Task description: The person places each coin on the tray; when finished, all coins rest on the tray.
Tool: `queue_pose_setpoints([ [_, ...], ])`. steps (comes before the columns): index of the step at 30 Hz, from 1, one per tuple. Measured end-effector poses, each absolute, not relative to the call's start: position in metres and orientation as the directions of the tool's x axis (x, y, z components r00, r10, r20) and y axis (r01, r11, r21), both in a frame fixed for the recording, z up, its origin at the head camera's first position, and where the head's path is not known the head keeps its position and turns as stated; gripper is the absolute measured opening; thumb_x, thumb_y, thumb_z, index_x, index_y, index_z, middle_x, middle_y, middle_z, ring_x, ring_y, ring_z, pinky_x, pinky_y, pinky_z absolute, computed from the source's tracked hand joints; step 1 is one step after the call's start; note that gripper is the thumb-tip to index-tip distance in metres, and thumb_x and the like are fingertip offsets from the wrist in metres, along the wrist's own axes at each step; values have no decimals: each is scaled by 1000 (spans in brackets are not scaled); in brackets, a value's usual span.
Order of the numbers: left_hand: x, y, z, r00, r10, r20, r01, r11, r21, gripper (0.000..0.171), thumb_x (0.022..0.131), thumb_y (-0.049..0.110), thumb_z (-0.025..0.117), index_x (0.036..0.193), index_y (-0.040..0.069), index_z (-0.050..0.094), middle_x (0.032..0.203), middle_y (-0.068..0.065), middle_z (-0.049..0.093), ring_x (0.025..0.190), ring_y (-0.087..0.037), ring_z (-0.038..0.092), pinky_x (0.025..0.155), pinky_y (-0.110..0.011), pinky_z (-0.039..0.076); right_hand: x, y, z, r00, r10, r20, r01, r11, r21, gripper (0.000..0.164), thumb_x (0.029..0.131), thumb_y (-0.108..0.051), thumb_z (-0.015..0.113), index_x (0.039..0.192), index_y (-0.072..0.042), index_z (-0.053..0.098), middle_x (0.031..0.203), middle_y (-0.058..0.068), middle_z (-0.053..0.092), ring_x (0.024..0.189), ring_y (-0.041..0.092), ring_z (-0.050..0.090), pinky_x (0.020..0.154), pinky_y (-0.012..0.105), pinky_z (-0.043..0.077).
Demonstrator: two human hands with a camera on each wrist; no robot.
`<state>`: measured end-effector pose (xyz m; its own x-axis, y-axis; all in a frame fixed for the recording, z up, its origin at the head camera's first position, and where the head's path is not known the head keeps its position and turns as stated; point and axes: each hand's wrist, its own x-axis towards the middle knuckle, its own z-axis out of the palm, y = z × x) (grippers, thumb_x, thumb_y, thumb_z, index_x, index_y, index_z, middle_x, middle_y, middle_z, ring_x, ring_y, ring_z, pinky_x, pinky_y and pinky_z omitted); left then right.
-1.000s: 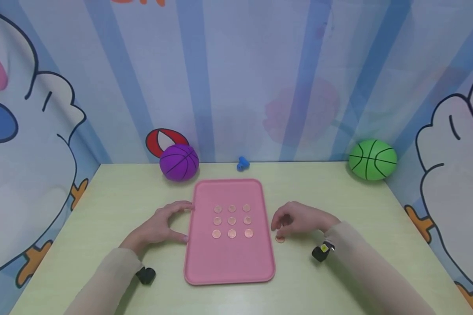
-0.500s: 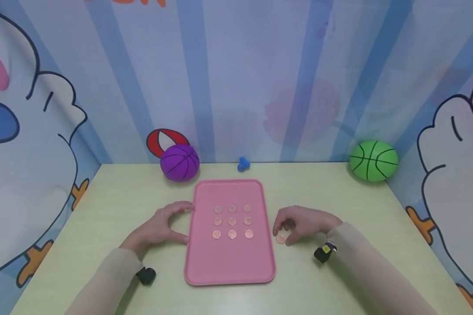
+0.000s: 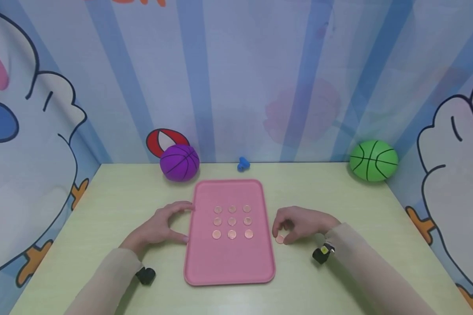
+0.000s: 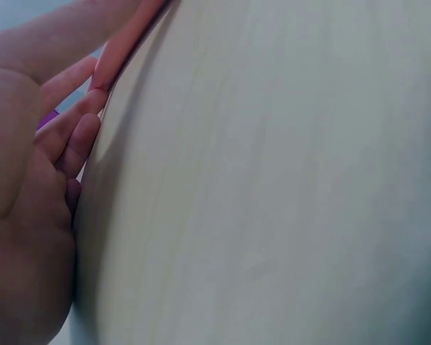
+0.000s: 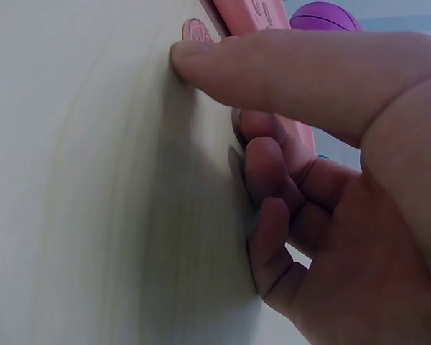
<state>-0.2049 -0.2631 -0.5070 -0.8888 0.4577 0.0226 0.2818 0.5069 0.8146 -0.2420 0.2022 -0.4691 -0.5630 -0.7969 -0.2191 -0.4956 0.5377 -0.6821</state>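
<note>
On the table lies a pink tray (image 3: 229, 264), with several copper coins (image 3: 231, 221) set out in three rows of three. My left hand (image 3: 160, 224) rests at the tray's left edge, thumb and fingertips spread along the rim. To the right of the tray, my right hand (image 3: 305, 221) is bent over a single copper coin (image 3: 280, 239) on the tabletop, pinching it between thumb and index finger. In the right wrist view this coin (image 5: 198, 31) shows just past the tip of the thumb; the other fingers are curled near the table.
Behind the tray sit a purple ball (image 3: 179, 163) and a small blue object (image 3: 243, 164). A green ball (image 3: 373, 160) stands at the back right corner. A printed cloth backdrop (image 3: 240, 87) rises along the table's far edge.
The right thumb and index finger spread apart around the loose coin, then drew in against it. The left hand, the tray and the coins on it have stayed put.
</note>
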Motion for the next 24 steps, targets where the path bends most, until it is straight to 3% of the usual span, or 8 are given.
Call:
queue_pose_setpoints([
  [24, -205, -263, -507, -889, 457, 4, 258, 496, 829, 94, 69, 31, 99, 152, 24, 55, 165, -5, 42, 154, -37, 31, 124, -72, 15, -244, 194, -465, -539, -795, -278, -490, 565, -664, 18, 87, -12, 84, 91, -28, 76, 93, -1, 61, 90, 18, 54, 79, 29, 47],
])
